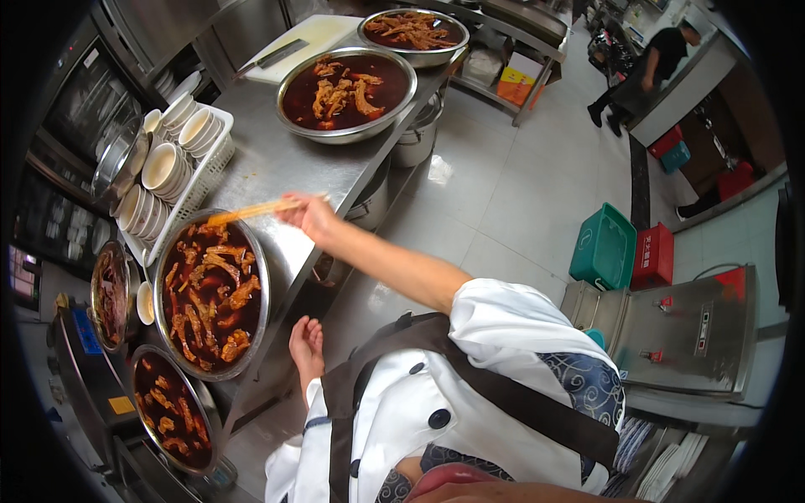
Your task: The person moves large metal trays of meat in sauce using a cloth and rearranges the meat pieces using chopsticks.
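Observation:
My right hand is shut on a pair of long chopsticks, whose tips reach over the upper rim of a large steel bowl. That bowl holds meat pieces in dark red-brown liquid. My left hand hangs beside the steel counter's front edge, fingers loosely curled and holding nothing visible. A second steel bowl of meat in the same liquid stands farther up the counter, and another bowl lies beyond it. Below the large bowl is one more steel bowl with similar contents.
A white plastic basket of stacked small bowls stands on the steel counter. A cleaver rests on a white cutting board. Metal pots sit under the counter. A person stands at the far right, beyond a green bin.

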`<action>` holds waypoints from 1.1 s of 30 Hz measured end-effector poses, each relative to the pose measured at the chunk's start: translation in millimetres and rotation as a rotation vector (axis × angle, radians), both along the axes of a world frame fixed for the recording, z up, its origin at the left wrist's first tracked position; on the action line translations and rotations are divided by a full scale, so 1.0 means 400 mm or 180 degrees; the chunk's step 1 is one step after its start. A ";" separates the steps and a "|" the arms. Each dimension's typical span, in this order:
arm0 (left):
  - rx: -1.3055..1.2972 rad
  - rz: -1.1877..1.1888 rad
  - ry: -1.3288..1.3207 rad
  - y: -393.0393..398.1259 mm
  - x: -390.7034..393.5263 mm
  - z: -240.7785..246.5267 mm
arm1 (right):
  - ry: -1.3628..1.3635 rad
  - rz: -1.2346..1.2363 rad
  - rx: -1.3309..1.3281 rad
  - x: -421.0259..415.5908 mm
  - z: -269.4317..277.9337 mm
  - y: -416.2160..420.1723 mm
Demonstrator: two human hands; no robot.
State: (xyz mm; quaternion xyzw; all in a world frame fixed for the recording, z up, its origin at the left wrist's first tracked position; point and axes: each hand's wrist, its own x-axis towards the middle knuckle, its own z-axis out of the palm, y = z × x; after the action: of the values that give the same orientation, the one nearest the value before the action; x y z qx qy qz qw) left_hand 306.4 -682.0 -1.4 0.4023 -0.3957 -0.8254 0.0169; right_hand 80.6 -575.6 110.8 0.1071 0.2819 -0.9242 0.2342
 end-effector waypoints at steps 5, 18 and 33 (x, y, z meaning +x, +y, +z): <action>-0.0051 -0.0359 0.0303 0.136 -0.185 0.012 | 0.0477 -0.0931 0.0209 -0.221 -0.014 0.307; -0.0392 -0.0564 0.0731 0.272 -0.648 0.069 | 0.0778 -0.1657 0.1396 -0.569 -0.063 0.551; -0.0260 0.0757 0.0942 0.405 -0.968 0.064 | 0.1166 -0.0552 0.1850 -0.658 0.000 0.665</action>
State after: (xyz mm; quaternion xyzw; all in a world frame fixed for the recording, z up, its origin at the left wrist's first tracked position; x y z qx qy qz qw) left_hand -80.7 -520.0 24.1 0.3195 -0.3717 -0.8510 0.1886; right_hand -182.5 -309.8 110.9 0.0253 0.5603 -0.8257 0.0602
